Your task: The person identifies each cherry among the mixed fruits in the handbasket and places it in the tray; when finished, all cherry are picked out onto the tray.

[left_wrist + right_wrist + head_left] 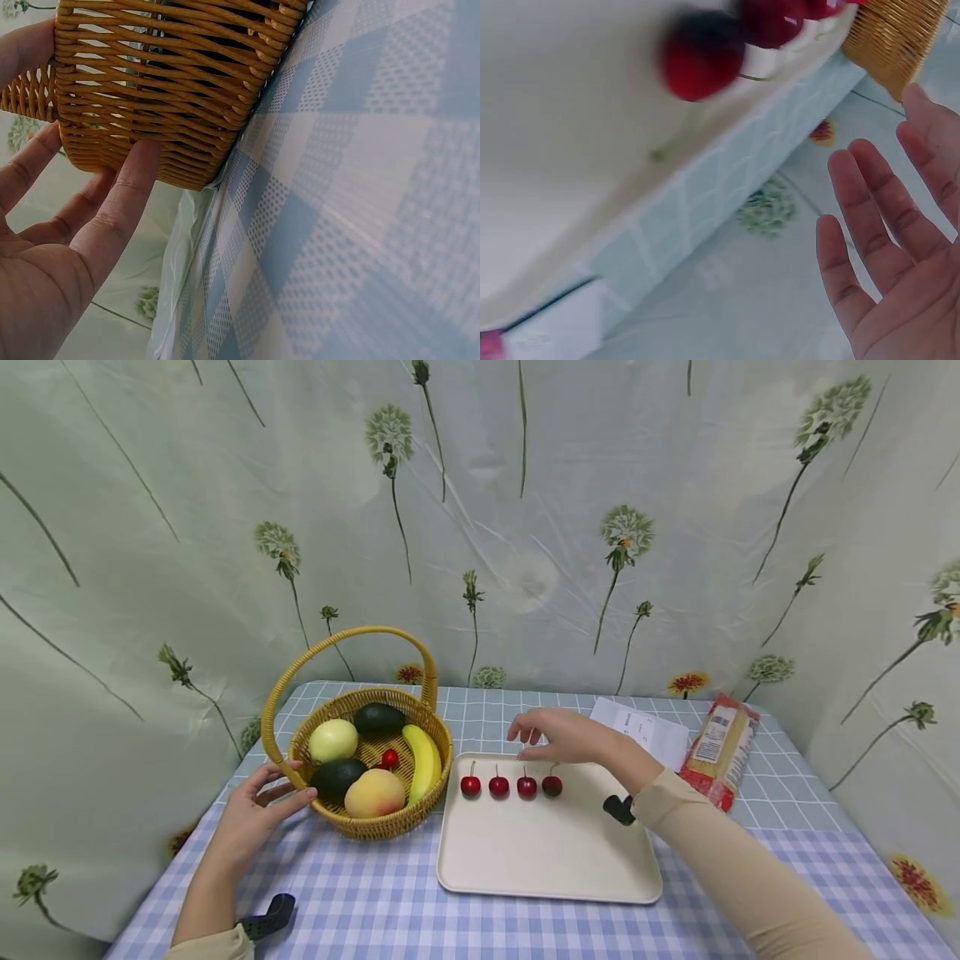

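Observation:
A wicker basket (382,827) with a tall handle stands left of centre. It holds a banana (425,762), a peach (374,793), two avocados (338,776), a pale apple (333,740) and one cherry (389,758). My left hand (288,787) rests against the basket's left wall (165,90) with straight fingers (124,187). To the right, a cream tray (547,852) carries several cherries (498,787) in a row. Above the tray's far edge hovers my right hand (528,732), fingers spread and relaxed (870,210), holding nothing.
A blue-and-white checked cloth (375,902) covers the table. A white paper (641,727) and a red-and-yellow food packet (720,747) lie at the back right. A flowered curtain (525,527) hangs close behind the table.

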The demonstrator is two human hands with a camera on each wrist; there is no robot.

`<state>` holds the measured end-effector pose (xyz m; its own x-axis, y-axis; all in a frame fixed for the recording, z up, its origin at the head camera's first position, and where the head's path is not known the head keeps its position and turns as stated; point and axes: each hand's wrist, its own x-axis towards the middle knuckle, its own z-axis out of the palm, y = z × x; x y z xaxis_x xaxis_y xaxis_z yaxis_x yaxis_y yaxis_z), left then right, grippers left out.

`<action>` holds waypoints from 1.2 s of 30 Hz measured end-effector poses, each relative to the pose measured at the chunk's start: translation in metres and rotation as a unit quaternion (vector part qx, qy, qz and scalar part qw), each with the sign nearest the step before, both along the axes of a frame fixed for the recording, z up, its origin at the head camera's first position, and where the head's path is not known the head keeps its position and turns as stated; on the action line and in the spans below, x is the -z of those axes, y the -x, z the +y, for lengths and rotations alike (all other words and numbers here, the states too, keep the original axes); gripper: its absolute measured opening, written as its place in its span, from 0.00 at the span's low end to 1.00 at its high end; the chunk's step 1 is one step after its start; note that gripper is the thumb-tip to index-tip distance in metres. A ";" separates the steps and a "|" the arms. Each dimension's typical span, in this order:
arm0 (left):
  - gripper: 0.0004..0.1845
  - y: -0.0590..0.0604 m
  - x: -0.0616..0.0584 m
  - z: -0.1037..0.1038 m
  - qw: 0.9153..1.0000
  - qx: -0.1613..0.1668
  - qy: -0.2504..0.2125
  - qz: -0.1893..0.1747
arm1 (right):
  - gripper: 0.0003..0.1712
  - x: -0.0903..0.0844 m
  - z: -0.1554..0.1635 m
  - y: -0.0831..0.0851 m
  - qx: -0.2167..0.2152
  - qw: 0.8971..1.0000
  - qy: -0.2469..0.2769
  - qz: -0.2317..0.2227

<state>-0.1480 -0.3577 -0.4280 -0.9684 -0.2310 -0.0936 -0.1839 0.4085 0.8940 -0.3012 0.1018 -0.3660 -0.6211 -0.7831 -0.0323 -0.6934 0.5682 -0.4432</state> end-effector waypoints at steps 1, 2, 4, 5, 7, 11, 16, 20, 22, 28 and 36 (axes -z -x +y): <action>0.36 0.000 0.001 0.000 1.000 -0.001 -0.002 0.000 | 0.14 -0.004 -0.005 0.002 -0.004 1.000 -0.004 -0.002; 0.36 0.001 0.001 0.000 1.000 -0.001 -0.005 -0.001 | 0.13 -0.007 -0.011 0.004 -0.008 1.000 -0.007 -0.003; 0.36 0.001 0.002 0.000 1.000 -0.002 -0.005 -0.001 | 0.13 -0.013 -0.023 0.008 -0.018 1.000 -0.016 -0.002; 0.36 0.001 0.002 0.000 1.000 -0.002 -0.005 -0.002 | 0.13 -0.015 -0.029 0.010 -0.026 1.000 -0.018 0.002; 0.36 0.001 0.002 -0.001 1.000 -0.001 -0.005 -0.002 | 0.13 -0.020 -0.042 0.014 -0.038 0.999 -0.026 0.006; 0.36 0.000 0.002 -0.001 1.000 -0.002 -0.004 -0.002 | 0.14 -0.026 -0.070 0.018 -0.060 0.997 -0.041 0.005; 0.36 0.001 0.001 -0.002 1.000 0.002 -0.002 -0.003 | 0.17 -0.033 -0.104 0.019 -0.088 0.994 -0.063 -0.007; 0.36 0.001 0.001 -0.002 1.000 0.004 0.000 -0.004 | 0.19 -0.035 -0.131 0.020 -0.105 0.992 -0.058 -0.025; 0.36 0.001 0.001 -0.002 1.000 0.004 -0.001 -0.005 | 0.19 -0.035 -0.143 0.021 -0.107 0.992 -0.054 -0.033; 0.35 0.002 0.002 -0.003 1.000 0.003 -0.007 0.002 | 0.22 -0.033 -0.174 0.025 -0.107 0.990 -0.059 -0.067; 0.35 0.003 0.004 -0.005 1.000 0.006 -0.014 0.010 | 0.25 -0.031 -0.199 0.025 -0.088 0.984 -0.096 -0.121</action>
